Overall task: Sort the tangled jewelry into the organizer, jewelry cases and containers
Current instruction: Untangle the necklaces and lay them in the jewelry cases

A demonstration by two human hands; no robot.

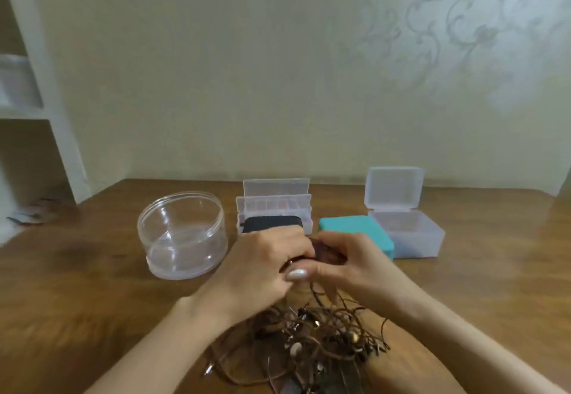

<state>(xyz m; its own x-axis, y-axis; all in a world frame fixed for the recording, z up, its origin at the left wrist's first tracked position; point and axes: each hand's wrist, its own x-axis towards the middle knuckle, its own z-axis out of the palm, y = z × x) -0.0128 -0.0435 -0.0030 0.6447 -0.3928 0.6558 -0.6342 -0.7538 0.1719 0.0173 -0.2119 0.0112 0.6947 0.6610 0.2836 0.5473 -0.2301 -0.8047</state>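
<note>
My tangle of brown cords and beads (309,344) lies at 6 o'clock, nearest me. The round clear jar (182,236) stands open at 10. The compartment organizer (275,205), lid up, is at 12 behind a black case (272,223). A closed teal case (355,228) at 1 sits beside an open clear box (408,229).

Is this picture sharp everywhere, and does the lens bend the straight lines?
Head view: soft overall; the left hand, the right hand and the dark piece they hold are blurred; the white shelf frame leans, a wide-angle effect; small highlights glint on the round clear container; shadows are faint.
</note>
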